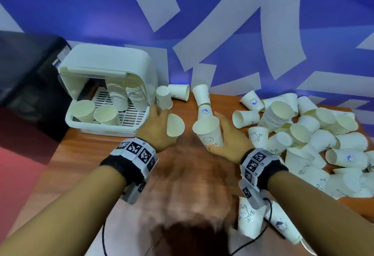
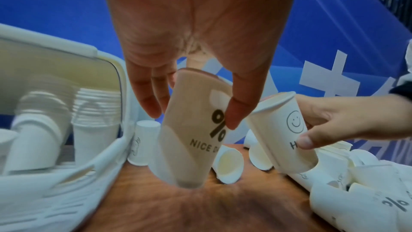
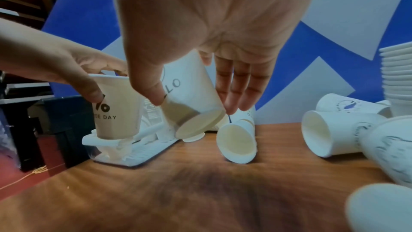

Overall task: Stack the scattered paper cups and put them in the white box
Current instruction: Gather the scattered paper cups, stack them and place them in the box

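Note:
My left hand point(image 1: 156, 128) grips a white paper cup point(image 1: 175, 125) printed "% NICE DAY" point(image 2: 194, 147), thumb on one side and fingers on the other, just right of the white box. My right hand point(image 1: 228, 136) holds a smiley-face cup point(image 1: 208, 132) close beside it, its mouth towards me. Both cups hang tilted above the wooden table point(image 1: 182, 174). In the right wrist view my right hand point(image 3: 194, 98) pinches that cup point(image 3: 196, 112) near its base. The white box point(image 1: 81, 126) stands open at the left, with cup stacks point(image 1: 137, 94) and two loose cups point(image 1: 83, 110) inside.
A large heap of loose cups point(image 1: 323, 134) and one tall stack point(image 1: 277, 114) cover the table's right side. A few cups point(image 1: 202, 94) lie by the blue and white wall. More cups point(image 1: 249, 219) sit under my right forearm. A black object point(image 1: 24, 69) stands left of the box.

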Motion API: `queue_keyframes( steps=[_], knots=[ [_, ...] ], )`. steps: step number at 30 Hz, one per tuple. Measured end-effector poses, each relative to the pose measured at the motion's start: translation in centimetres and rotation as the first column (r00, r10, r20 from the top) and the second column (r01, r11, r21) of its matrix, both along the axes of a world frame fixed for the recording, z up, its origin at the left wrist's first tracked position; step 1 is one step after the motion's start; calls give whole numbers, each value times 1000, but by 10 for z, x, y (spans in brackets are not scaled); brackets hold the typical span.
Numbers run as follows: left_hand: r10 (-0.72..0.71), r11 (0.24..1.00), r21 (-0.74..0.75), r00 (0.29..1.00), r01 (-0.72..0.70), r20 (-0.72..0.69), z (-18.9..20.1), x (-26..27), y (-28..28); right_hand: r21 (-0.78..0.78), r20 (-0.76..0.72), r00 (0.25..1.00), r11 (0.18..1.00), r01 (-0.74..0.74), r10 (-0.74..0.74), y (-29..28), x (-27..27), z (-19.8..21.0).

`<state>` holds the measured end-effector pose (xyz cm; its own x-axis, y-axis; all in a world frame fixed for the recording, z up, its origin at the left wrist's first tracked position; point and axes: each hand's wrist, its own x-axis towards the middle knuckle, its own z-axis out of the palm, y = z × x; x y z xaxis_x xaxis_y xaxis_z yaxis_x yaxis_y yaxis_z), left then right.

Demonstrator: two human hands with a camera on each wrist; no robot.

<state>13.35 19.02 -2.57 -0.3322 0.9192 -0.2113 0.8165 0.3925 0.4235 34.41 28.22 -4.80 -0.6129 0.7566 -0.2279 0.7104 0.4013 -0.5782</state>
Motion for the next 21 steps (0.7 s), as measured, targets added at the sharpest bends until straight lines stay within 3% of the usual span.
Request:
queue_keyframes(
  steps=[12, 17, 21],
  knots=[
    [-42, 997, 63, 994, 49, -103, 27, -115, -25, 29, -6, 998, 997, 70, -70, -32, -108, 31],
    [-82, 997, -15, 995, 82, -65, 32, -188, -51, 53, -99, 990, 993, 108, -102, -52, -183, 38],
    [-89, 995, -48, 992, 85, -90, 33, -236, -62, 44, -29, 995, 994, 100, -99, -65, -226, 31]
  ],
)
